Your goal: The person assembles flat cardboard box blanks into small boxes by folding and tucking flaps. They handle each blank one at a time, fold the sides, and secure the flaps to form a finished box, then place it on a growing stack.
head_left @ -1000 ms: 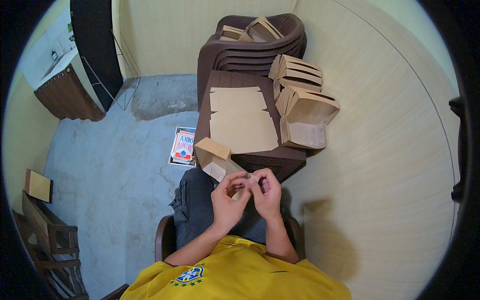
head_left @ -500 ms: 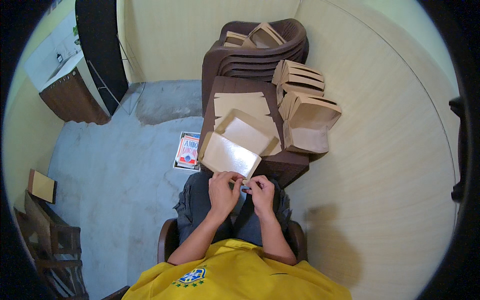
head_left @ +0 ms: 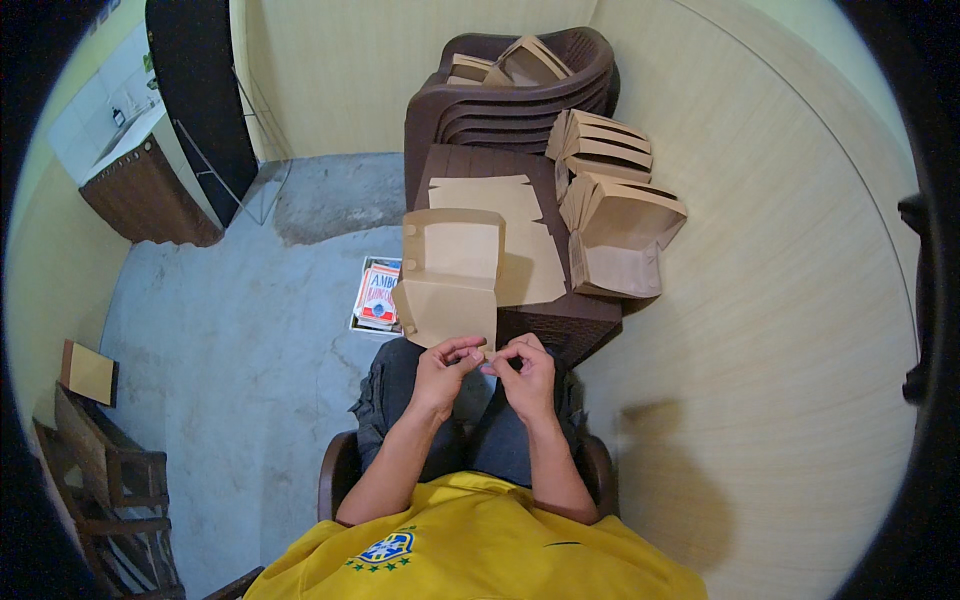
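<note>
An opened brown cardboard box (head_left: 450,310) stands before me, its lid raised on the far side. At its near right corner, the fingers of my left hand (head_left: 445,377) and my right hand (head_left: 526,380) are pinched close together on a small cardboard flap. My fingertips partly hide that flap. Flat cardboard blanks (head_left: 530,272) lie under and beside the box on a dark brown woven-pattern table (head_left: 560,325).
Nested folded boxes (head_left: 625,240) lean along the table's right edge by the wall. Stacked brown plastic chairs (head_left: 490,105) stand behind, holding more boxes (head_left: 533,62). Left of the table, a white container (head_left: 377,297) with printed packets sits on the floor.
The box has turned from a slant to nearly square with me, and its lid has shifted left. My hands remain at its near corner, fingers slightly repositioned.
</note>
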{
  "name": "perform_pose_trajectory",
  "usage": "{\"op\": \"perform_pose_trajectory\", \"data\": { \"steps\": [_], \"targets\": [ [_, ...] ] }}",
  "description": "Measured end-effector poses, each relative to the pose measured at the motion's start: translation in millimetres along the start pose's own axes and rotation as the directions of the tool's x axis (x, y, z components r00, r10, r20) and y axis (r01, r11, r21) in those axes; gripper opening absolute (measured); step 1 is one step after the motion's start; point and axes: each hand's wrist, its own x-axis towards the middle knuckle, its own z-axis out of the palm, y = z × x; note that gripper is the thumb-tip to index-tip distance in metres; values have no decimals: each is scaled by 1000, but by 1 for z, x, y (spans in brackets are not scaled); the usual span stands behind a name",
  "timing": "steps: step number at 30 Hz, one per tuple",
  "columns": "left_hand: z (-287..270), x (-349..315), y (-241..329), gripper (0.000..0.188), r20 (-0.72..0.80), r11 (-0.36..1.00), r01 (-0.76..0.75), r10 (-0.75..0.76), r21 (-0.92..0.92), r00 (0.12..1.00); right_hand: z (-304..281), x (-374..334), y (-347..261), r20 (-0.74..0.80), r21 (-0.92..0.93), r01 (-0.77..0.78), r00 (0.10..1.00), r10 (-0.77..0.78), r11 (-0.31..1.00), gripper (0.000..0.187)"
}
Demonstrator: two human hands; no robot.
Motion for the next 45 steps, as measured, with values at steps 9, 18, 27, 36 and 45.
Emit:
{"op": "perform_pose_trajectory", "data": {
  "steps": [9,18,27,36,45],
  "targets": [
    [10,-8,8,23,-69,965,-193,207,175,976,-4,1,13,-15,-27,39,999,-39,999,12],
    [6,-7,10,6,11,806,-237,275,543,961,-11,3,17,6,-87,111,994,-111,990,10],
    [7,-8,-5,7,-40,991,-33,39,133,998,-1,-2,-9,1,-358,141,989,-151,923,14],
    [11,-9,-7,7,-62,1000,0,-1,-20,998,-1,-2,-24,34,-421,180,983,-183,889,15],
    [11,-9,-12,10,-52,996,-76,78,48,996,-11,3,-23,119,-320,135,988,-102,938,13]
  ]
}}
